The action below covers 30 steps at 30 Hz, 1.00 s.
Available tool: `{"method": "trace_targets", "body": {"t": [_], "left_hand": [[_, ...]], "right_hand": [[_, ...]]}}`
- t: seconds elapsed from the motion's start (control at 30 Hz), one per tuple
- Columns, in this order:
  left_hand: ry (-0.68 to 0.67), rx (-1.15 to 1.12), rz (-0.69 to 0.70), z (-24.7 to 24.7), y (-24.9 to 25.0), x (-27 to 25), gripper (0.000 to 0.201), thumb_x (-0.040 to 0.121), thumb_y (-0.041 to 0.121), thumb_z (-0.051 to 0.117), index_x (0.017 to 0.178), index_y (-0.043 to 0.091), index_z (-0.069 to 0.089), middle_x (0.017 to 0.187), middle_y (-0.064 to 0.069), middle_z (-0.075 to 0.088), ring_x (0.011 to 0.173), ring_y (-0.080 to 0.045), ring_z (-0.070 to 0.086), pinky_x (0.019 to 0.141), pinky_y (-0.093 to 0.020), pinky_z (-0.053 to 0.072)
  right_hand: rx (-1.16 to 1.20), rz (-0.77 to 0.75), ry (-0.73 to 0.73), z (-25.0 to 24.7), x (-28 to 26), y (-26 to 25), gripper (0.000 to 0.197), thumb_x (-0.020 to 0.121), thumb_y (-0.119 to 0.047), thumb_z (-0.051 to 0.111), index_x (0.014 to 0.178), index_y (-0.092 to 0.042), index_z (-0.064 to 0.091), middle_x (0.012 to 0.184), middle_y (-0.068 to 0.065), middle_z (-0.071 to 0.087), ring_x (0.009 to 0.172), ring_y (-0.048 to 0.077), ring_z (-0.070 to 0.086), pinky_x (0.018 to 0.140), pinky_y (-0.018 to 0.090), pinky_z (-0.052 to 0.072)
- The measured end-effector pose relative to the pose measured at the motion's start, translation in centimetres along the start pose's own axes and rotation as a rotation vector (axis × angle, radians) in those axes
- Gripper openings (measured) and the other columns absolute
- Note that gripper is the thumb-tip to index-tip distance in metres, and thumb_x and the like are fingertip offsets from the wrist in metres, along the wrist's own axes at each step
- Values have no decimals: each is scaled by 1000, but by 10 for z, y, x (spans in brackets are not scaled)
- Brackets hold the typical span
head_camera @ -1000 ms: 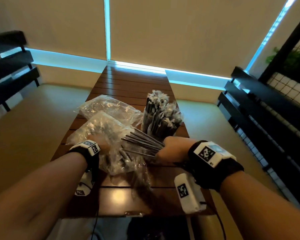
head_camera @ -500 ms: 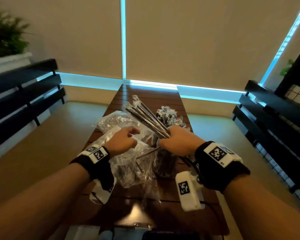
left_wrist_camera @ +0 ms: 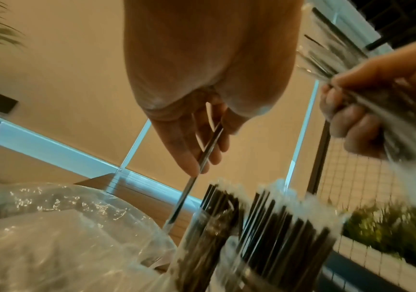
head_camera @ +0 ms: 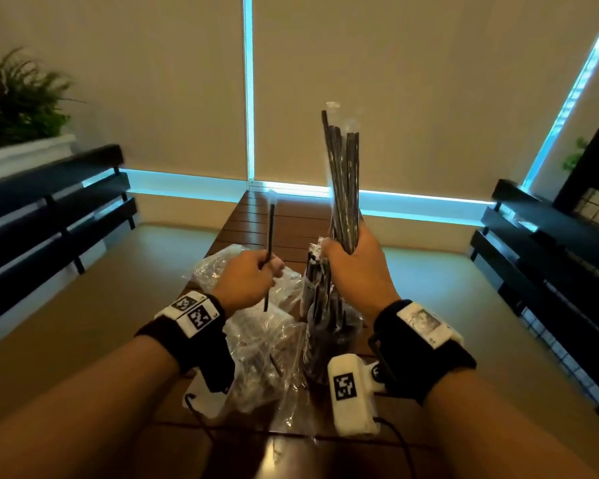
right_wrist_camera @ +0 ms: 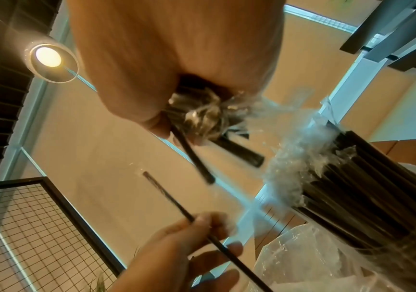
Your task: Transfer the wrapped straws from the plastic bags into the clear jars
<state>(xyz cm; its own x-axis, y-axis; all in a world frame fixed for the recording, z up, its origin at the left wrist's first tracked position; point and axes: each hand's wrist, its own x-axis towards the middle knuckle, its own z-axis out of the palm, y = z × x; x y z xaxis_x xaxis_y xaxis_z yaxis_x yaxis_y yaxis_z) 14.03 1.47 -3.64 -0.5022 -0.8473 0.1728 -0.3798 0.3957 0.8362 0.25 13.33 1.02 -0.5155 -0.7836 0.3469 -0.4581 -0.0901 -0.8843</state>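
Bags: crumpled clear plastic bags (head_camera: 256, 340) lying toward the near left edge of the dark slatted wooden table (head_camera: 281, 216), a few straws still inside. Left hand (head_camera: 246, 281): pinching a single thin black wrapped straw (head_camera: 269, 243), long axis near upright. Right hand (head_camera: 357, 267): fist wrapped round the lower end of a bundle of black wrapped straws (head_camera: 343, 174), long axis upright, tips high. Clear jars (head_camera: 325, 323): two, touching, already crowded with straws, directly beneath the right fist. Judgement: bundle is nearer the jars; lowering it straight down looks the likely move.
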Motion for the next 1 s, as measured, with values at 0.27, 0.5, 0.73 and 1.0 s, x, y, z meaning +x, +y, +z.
{"method": "trace_targets", "body": {"t": [0.27,0.5,0.73,1.0], "left_hand": [[-247,-419,-58,-9,66,-8,30,92,0,44,107,5,68,99,-11,74,89,-26,70,80,-41,60],[-585,-467,-17,-21,76,-12,27,64,9,71,88,19,69,93,-2,66,95,-19,58,100,-42,42],[46,-735,-53,2,97,3,27,85,41,73,80,17,62,71,1,72,95,-16,70,92,-41,53],[405,-713,96,-2,110,2,39,90,49,65,71,16,53,49,7,55,55,-13,60,67,-34,57]], "right_hand": [[-135,-135,-192,18,-1,1,13,91,-15,58,102,-19,53,86,-2,62,75,11,58,57,16,43],[-213,-185,-174,23,3,20,20,86,-7,57,103,-16,57,93,-2,57,81,8,53,62,16,37],[-160,-234,-90,52,8,11,32,90,-14,56,122,-11,52,91,5,67,83,22,65,67,34,50],[-155,-167,-166,49,7,3,49,80,-21,77,120,-17,49,93,-7,61,77,4,56,61,11,39]]}}
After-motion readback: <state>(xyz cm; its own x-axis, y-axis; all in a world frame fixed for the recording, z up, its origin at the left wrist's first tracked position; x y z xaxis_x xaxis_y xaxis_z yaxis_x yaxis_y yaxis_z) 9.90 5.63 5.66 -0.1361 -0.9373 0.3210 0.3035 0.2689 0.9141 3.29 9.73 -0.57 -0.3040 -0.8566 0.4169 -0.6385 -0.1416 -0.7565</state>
